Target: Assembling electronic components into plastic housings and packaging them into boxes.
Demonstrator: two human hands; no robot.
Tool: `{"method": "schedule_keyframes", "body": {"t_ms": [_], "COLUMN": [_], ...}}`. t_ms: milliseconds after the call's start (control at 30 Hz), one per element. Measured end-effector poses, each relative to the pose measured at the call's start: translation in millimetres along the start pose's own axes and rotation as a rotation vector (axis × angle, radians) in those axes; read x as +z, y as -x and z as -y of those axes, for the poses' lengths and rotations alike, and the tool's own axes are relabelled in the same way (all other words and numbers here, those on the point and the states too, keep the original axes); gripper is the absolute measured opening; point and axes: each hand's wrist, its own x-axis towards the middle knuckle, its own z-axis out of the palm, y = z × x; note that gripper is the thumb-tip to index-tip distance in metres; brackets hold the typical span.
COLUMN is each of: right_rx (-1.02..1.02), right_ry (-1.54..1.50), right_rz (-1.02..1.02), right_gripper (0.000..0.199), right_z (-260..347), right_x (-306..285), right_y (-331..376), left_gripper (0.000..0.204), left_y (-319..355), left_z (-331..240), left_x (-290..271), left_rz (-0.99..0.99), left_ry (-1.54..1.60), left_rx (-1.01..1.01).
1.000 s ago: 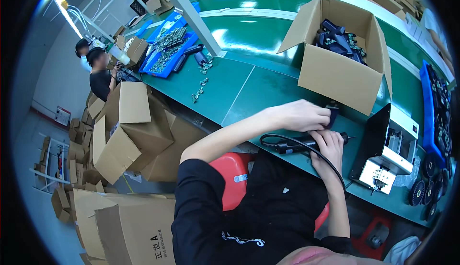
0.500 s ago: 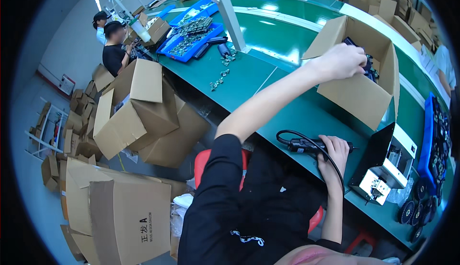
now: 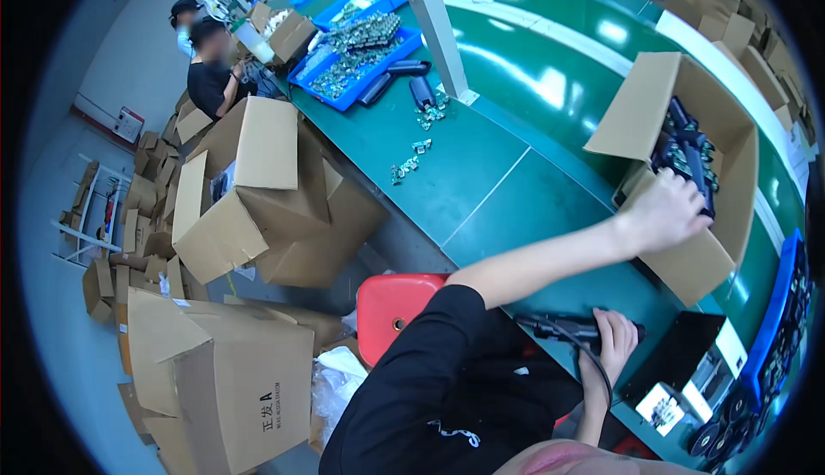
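Left hand (image 3: 666, 210): now reaching into the cardboard box (image 3: 687, 264), grip unclear. Right hand (image 3: 614, 337): still clasps your black tool (image 3: 567, 329).

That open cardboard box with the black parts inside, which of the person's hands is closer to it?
The left hand: it reaches into the cardboard box among the black parts. The right hand is down at the table edge, gripping a black tool.

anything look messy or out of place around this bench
Yes. Small metal parts lie loose on the green table, outside the blue trays. Opened cardboard boxes are heaped askew on the floor beside it.
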Motion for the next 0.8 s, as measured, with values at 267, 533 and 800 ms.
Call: {"method": "schedule_keyframes", "body": {"t_ms": [267, 533, 800], "right_rx": [0.165, 0.145, 0.074], "right_ry": [0.091, 0.073, 0.175], "right_rz": [-0.035, -0.075, -0.181], "right_gripper": [0.058, 0.053, 0.057], "right_z": [-15, -13, -32], "right_x": [4, 10, 22], "right_y": [9, 5, 13], "left_gripper": [0.038, 0.045, 0.047], "left_y": [24, 8, 127], "left_z": [-28, 13, -27], "left_x": [-3, -16, -98], "left_rz": [-0.131, 0.087, -0.073], "left_ry": [-0.019, 0.096, 0.381], "left_rx": [-0.050, 0.112, 0.250]}}
